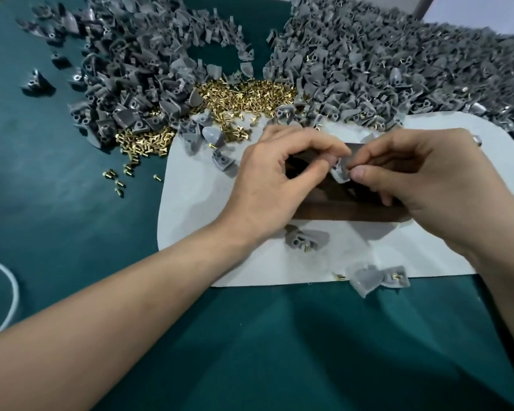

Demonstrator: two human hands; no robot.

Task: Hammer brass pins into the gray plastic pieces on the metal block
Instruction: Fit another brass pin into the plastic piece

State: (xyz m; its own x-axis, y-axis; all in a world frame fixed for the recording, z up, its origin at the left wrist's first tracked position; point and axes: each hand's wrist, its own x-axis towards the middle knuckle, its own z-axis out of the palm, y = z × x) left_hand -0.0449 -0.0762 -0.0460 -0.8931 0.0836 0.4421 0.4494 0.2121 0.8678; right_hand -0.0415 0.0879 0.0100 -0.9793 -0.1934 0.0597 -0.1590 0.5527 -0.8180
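Observation:
Both hands meet over the dark metal block (pixel 339 210), which lies on a white mat (pixel 190 203). My left hand (pixel 276 185) pinches a small gray plastic piece (pixel 340 173) between thumb and fingers. My right hand (pixel 425 185) pinches the same piece from the right with thumb and forefinger; whether a pin is between those fingertips is hidden. A heap of brass pins (pixel 244 97) lies beyond the mat. No hammer is in view.
Large piles of gray plastic pieces lie at the back left (pixel 125 69) and back right (pixel 398 69) on the green cloth. Loose gray pieces with pins lie on the mat's near edge (pixel 306 238), (pixel 377 277). Stray pins (pixel 116 179) and a white cable (pixel 12 295) lie left.

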